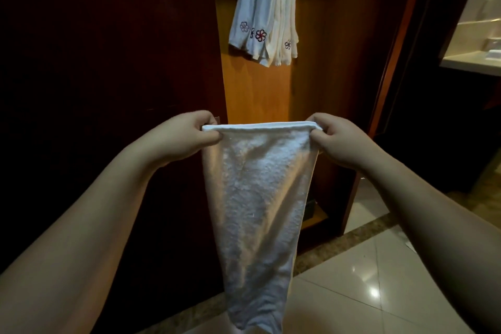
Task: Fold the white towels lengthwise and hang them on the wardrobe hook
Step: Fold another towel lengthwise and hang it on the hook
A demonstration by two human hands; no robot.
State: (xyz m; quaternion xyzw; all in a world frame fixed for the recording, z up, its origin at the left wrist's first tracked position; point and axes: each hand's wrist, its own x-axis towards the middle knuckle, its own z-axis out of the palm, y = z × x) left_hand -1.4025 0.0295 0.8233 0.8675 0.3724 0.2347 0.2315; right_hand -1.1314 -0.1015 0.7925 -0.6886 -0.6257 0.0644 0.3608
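You hold one white terry-cloth towel (257, 198) stretched between both hands in front of the wardrobe. Its hemmed top edge runs level from hand to hand; the rest hangs straight down below the grip, narrowing toward the bottom of the view, above the glossy pale floor tiles (366, 279).

Your left hand (181, 138) pinches the top left corner — thumb below the hem, fingers curled over it. Your right hand (339, 138) pinches the top right corner the same way. Both grips are closed tight on the cloth, with the hem taut between them.

Both forearms reach forward and slightly inward, wrists about level with each other, knuckles turned up and away from you.

Above the held towel and well apart from it, several folded white towels with embroidered flower motifs (264, 16) hang in a bunch on the wardrobe's orange-brown wooden back panel (257, 92). The hook itself is hidden by them. A dark wooden door (108, 62) stands to the left.
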